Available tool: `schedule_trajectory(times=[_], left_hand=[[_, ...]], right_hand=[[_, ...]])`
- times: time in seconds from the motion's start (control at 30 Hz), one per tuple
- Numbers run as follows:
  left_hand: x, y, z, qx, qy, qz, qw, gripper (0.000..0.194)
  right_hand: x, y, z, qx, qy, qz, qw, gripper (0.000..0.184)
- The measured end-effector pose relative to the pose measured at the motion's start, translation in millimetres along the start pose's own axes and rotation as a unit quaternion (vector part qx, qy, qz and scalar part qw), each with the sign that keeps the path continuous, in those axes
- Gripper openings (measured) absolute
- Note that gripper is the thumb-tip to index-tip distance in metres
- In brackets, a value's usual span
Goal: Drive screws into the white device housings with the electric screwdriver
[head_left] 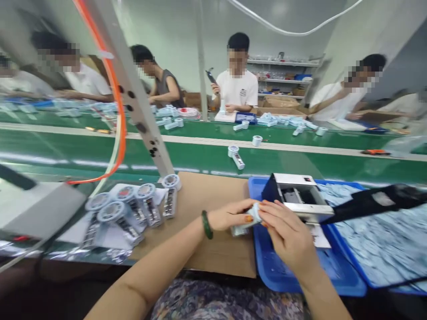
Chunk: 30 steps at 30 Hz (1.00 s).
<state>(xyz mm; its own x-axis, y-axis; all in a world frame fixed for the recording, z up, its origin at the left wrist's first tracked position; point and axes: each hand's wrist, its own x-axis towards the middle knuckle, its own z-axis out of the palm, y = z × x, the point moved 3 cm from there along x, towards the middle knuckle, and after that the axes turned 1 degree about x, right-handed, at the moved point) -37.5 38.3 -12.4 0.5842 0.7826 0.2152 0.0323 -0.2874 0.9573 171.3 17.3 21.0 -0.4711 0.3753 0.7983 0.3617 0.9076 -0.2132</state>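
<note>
Both hands meet over the cardboard's right edge, around a light-blue plastic housing (255,214) with a round head and a handle. My left hand (231,215), below a green bangle (207,225), grips it from the left, its thumb against the head. My right hand (289,229) closes over the head from the right with its fingers bent. The fingers hide much of the housing. Just beyond my right hand stands a white and black machine (298,193) in a blue tray (278,281). To the left, several similar housings (115,212) with open handles showing metal parts stand together.
Brown cardboard (207,195) covers the bench before me. At right, a blue bin (348,262) holds many light-blue pieces, with a black arm (376,202) reaching over it. A slanted metal post (140,98) and orange hose (116,89) rise at left. Co-workers sit beyond the green conveyor (200,153).
</note>
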Motion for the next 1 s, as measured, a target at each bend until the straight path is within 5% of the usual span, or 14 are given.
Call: schedule_trajectory(times=[0.1, 0.27, 0.47, 0.6, 0.67, 0.73, 0.8, 0.83, 1.0], left_hand=[[-0.5, -5.7, 1.3, 0.015, 0.002, 0.031, 0.999, 0.078], [-9.1, -16.0, 12.2, 0.119, 0.114, 0.089, 0.982, 0.081], [-6.4, -4.7, 23.9, 0.171, 0.119, 0.107, 0.972, 0.063], [-11.4, -2.6, 26.5, 0.166, 0.212, 0.121, 0.955, 0.060], [-14.8, -7.5, 26.3, 0.159, 0.243, 0.108, 0.951, 0.052], [-15.6, -14.9, 23.8, 0.134, 0.253, 0.084, 0.954, 0.049], [-13.4, -21.4, 20.8, 0.102, 0.249, 0.066, 0.961, 0.046], [-11.5, -23.5, 20.0, 0.093, 0.241, 0.060, 0.964, 0.043], [-3.9, -21.8, 18.3, 0.106, 0.221, 0.031, 0.969, 0.036]], right_hand=[[6.6, -6.9, 0.7, -0.017, 0.021, 0.002, 1.000, 0.034], [8.1, -20.1, -2.9, -0.058, 0.032, 0.009, 0.998, 0.031], [11.6, -23.1, -6.4, -0.037, 0.026, 0.026, 0.999, 0.031], [12.5, -33.8, -10.5, -0.020, 0.010, 0.041, 0.999, 0.032], [1.9, -35.0, -21.7, 0.004, 0.067, 0.051, 0.996, 0.032], [-17.2, -22.7, -44.1, -0.001, 0.229, 0.100, 0.968, 0.026], [-38.6, 4.4, -70.4, -0.018, 0.393, 0.176, 0.903, 0.021], [-44.1, 22.4, -81.1, -0.006, 0.414, 0.202, 0.888, 0.031], [-24.2, 109.3, -106.4, 0.175, 0.238, 0.291, 0.910, 0.068]])
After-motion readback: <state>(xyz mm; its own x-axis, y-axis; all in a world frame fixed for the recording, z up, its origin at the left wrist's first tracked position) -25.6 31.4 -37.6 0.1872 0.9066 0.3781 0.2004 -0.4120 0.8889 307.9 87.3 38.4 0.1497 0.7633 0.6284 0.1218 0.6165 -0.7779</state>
